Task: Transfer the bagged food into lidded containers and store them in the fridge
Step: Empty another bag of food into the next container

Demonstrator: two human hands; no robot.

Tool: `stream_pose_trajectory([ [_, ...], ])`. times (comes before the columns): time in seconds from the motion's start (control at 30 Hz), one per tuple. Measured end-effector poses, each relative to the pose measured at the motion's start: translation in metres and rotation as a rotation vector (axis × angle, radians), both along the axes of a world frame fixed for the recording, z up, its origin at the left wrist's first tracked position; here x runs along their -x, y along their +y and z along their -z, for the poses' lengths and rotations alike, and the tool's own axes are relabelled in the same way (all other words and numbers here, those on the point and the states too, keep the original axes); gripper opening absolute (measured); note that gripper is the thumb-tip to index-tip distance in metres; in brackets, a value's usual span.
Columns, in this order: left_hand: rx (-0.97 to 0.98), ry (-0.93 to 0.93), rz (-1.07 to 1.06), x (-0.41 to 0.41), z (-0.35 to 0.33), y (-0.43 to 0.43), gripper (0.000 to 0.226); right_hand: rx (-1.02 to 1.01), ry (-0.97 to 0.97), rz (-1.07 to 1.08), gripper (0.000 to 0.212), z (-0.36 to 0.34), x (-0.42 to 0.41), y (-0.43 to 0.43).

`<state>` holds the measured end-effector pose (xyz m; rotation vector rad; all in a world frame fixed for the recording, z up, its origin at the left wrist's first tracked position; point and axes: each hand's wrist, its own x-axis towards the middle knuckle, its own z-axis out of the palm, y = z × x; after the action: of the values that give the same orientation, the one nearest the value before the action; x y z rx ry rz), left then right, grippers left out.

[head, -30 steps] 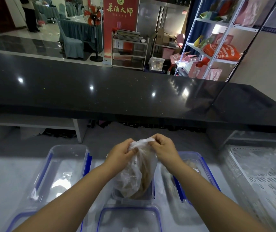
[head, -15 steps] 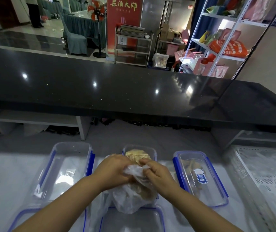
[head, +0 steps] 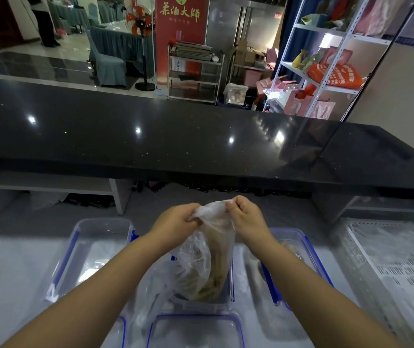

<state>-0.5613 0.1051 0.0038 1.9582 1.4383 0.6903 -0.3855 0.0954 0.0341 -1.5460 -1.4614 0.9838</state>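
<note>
Both hands pinch a thin, crinkled plastic bag (head: 207,247) at its gathered mouth, the left hand (head: 175,219) at 9 o'clock and the right hand (head: 247,217) at 3, fingers curled. Its tan, stringy food (head: 213,277), perhaps noodles, sags into the clear, blue-clipped middle container (head: 227,295). On the pale surface (head: 5,272), the left container (head: 95,247) and right container (head: 312,257) flank it with narrow gaps. A white slatted basket (head: 376,262) crowds the 3 o'clock edge.

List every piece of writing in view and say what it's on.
"茶酒大師": gold characters on the red banner; the smaller line beneath is too blurred to read.
White print on the orange bag, on the white shelf: too blurred to read.
Paper sign on the metal rack: too small to read.
</note>
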Motion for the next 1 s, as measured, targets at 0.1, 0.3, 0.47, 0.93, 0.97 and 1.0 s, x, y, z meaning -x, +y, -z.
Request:
stream_pose_trajectory([
  [0.1,0.008,-0.057,0.010,0.003,0.004,0.003,0.007,-0.018,0.001,-0.020,0.024,-0.007,0.002,0.003],
  [0.3,0.080,-0.193,0.054,0.005,0.006,0.004,0.039,-0.089,-0.011,-0.035,0.024,-0.017,0.004,0.012],
  [0.47,0.238,-0.293,0.095,0.002,0.009,0.000,0.044,-0.149,-0.012,-0.054,0.025,-0.020,0.007,0.014],
  [0.93,0.184,0.118,0.088,-0.002,0.035,-0.007,0.024,-0.052,-0.408,-0.490,0.111,0.048,-0.013,-0.037],
  [0.97,0.183,0.047,0.062,0.000,0.034,-0.005,0.022,-0.093,-0.508,-0.530,0.110,0.052,-0.016,-0.042],
  [1.0,0.196,-0.051,0.010,0.001,0.033,-0.003,0.020,-0.127,-0.621,-0.551,0.105,0.057,-0.017,-0.043],
])
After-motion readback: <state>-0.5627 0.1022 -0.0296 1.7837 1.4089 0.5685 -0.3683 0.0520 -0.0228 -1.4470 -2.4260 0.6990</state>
